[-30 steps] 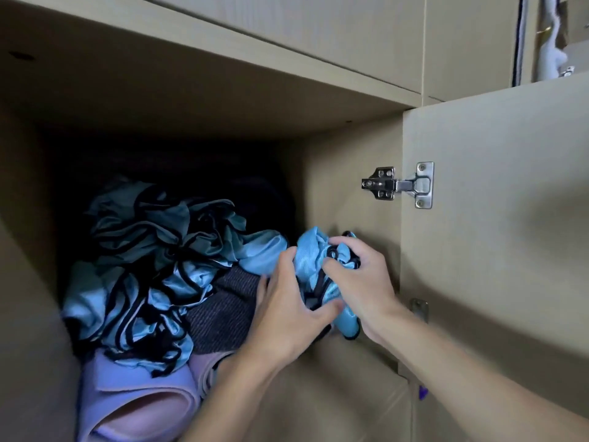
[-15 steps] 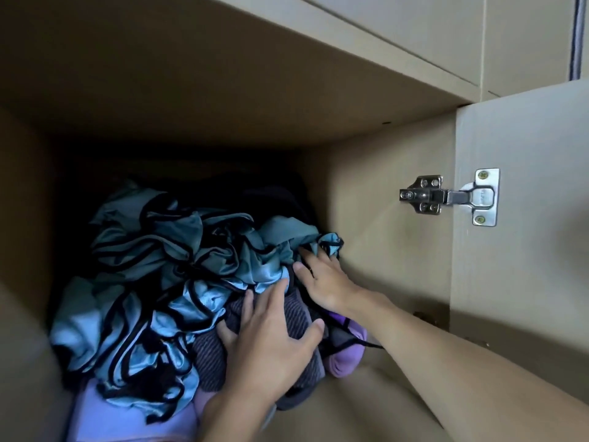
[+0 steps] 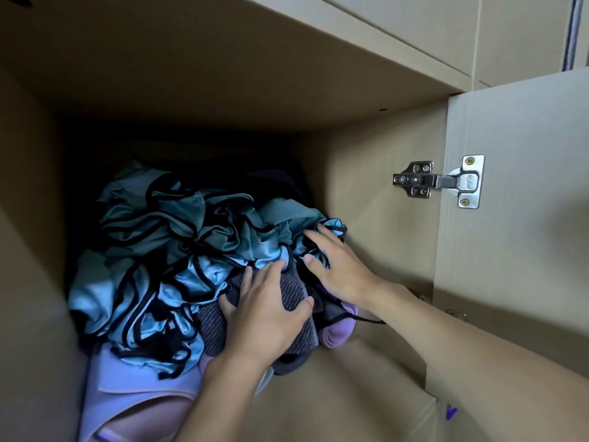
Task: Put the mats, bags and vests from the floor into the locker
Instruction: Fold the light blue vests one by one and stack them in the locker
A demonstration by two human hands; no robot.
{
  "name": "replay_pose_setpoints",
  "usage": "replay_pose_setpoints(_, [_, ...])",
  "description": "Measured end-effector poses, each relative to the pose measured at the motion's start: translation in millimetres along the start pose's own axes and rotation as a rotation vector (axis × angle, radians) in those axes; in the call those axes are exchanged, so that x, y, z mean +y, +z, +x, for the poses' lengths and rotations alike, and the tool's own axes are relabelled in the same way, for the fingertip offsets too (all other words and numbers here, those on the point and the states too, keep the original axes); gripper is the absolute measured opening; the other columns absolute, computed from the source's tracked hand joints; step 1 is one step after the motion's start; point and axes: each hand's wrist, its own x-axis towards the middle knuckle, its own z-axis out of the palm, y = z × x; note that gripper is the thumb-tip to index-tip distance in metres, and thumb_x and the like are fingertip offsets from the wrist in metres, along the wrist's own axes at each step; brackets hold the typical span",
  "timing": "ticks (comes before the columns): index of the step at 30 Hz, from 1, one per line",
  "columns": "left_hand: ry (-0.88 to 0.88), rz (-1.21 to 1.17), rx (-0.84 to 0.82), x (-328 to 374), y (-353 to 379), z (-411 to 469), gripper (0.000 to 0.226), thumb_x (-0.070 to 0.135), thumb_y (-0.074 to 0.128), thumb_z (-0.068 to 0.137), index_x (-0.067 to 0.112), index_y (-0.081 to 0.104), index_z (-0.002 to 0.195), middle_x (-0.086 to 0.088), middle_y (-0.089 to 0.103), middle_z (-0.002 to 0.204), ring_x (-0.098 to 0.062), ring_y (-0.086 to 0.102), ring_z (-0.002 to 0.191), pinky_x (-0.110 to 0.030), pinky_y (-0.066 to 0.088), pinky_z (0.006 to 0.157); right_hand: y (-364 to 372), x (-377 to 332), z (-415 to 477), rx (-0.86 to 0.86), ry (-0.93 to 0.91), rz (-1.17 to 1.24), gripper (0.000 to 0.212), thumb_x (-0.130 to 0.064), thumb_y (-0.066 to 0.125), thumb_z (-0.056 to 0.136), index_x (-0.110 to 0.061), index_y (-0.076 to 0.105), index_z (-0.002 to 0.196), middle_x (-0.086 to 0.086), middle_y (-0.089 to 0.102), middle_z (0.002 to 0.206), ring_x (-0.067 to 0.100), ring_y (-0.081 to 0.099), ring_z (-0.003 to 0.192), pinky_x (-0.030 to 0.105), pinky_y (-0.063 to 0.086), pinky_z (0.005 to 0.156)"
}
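Blue vests (image 3: 178,250) heaped inside the locker (image 3: 366,148), purple mat (image 3: 134,393) rolled beneath them, left hand (image 3: 267,317) laid flat and spread on a grey ribbed cloth (image 3: 213,320), right hand (image 3: 338,266) pressed straight-fingered against the vests' right edge.

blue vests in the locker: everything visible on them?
The blue vests are a crumpled heap of shiny teal and light-blue fabric with black trim, in the left and middle of the locker. They lie over a purple mat and against grey ribbed fabric, where the left hand rests. The right hand presses open-fingered on their right end.
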Motion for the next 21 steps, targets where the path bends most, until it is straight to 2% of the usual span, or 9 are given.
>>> replay_pose_setpoints(3, [0.008,-0.011,-0.009,4,-5,-3,0.066,0.057,0.056,0.088,0.039,0.030,0.145,0.018,0.029,0.153,-0.015,0.014,0.149,-0.062,0.009,0.117,-9,-4,-18,-0.011,0.005,-0.028,0.055,-0.042,0.046,0.099,-0.038,0.028,0.151,-0.012,0.009,0.163,0.021,0.008,0.151,0.052,0.020,0.119])
replay_pose_setpoints(6, [0.010,-0.028,-0.024,10,-9,-10,0.060,0.055,0.057,0.087,0.038,0.036,0.141,0.013,0.034,0.147,-0.017,0.024,0.144,-0.062,0.014,0.116,-24,-14,-44,0.021,-0.031,-0.019,0.051,-0.034,0.047,0.101,-0.029,0.033,0.150,-0.007,0.016,0.162,0.018,0.010,0.151,0.041,0.013,0.122])
replay_pose_setpoints(10, [0.036,-0.007,-0.002,24,-12,-29,0.048,0.050,0.059,0.086,0.035,0.049,0.131,0.006,0.044,0.135,-0.023,0.037,0.133,-0.052,0.031,0.107,-43,-27,-93,0.074,-0.020,0.026,0.046,-0.026,0.050,0.100,-0.021,0.044,0.145,-0.005,0.036,0.154,0.012,0.028,0.144,0.030,0.019,0.120])
replay_pose_setpoints(12, [0.074,-0.026,-0.021,30,-11,-41,0.040,0.045,0.062,0.086,0.032,0.056,0.124,0.003,0.053,0.126,-0.024,0.047,0.123,-0.046,0.038,0.102,-49,-29,-127,0.079,0.006,0.006,0.041,-0.023,0.052,0.099,-0.017,0.050,0.139,-0.004,0.050,0.140,0.012,0.042,0.133,0.019,0.028,0.110])
replay_pose_setpoints(14, [0.136,-0.184,-0.105,36,-5,-56,0.025,0.034,0.068,0.085,0.026,0.064,0.108,0.000,0.065,0.103,-0.022,0.060,0.101,-0.037,0.047,0.092,-54,-29,-167,0.055,0.071,0.006,0.035,-0.021,0.053,0.098,-0.015,0.056,0.133,-0.005,0.056,0.127,0.012,0.050,0.121,0.008,0.033,0.093])
replay_pose_setpoints(16, [0.187,-0.287,-0.225,43,3,-78,0.008,0.024,0.069,0.085,0.022,0.066,0.091,0.001,0.066,0.080,-0.016,0.060,0.073,-0.027,0.047,0.076,-56,-27,-210,0.026,0.153,0.013,0.031,-0.020,0.055,0.098,-0.012,0.061,0.127,-0.003,0.060,0.121,0.014,0.056,0.114,0.013,0.039,0.090])
replay_pose_setpoints(17, [0.214,-0.275,-0.285,45,9,-90,0.005,0.022,0.069,0.086,0.021,0.066,0.089,0.003,0.065,0.076,-0.013,0.056,0.067,-0.022,0.045,0.071,-56,-24,-232,0.012,0.205,0.007,0.031,-0.020,0.055,0.097,-0.012,0.061,0.127,0.000,0.061,0.120,0.017,0.058,0.112,0.020,0.042,0.094])
replay_pose_setpoints(19, [0.283,-0.218,-0.405,48,24,-117,0.004,0.019,0.066,0.087,0.021,0.065,0.090,0.007,0.063,0.075,-0.008,0.055,0.065,-0.011,0.041,0.062,-55,-19,-277,-0.011,0.312,0.010,0.031,-0.020,0.054,0.098,-0.012,0.061,0.127,0.005,0.062,0.122,0.019,0.058,0.113,0.029,0.043,0.099])
replay_pose_setpoints(21, [0.339,-0.203,-0.523,48,40,-146,0.006,0.017,0.066,0.087,0.022,0.064,0.087,0.008,0.061,0.074,-0.010,0.055,0.064,-0.014,0.043,0.064,-54,-16,-319,-0.043,0.401,0.025,0.031,-0.018,0.052,0.099,-0.009,0.060,0.128,0.006,0.063,0.124,0.018,0.057,0.113,0.024,0.043,0.095])
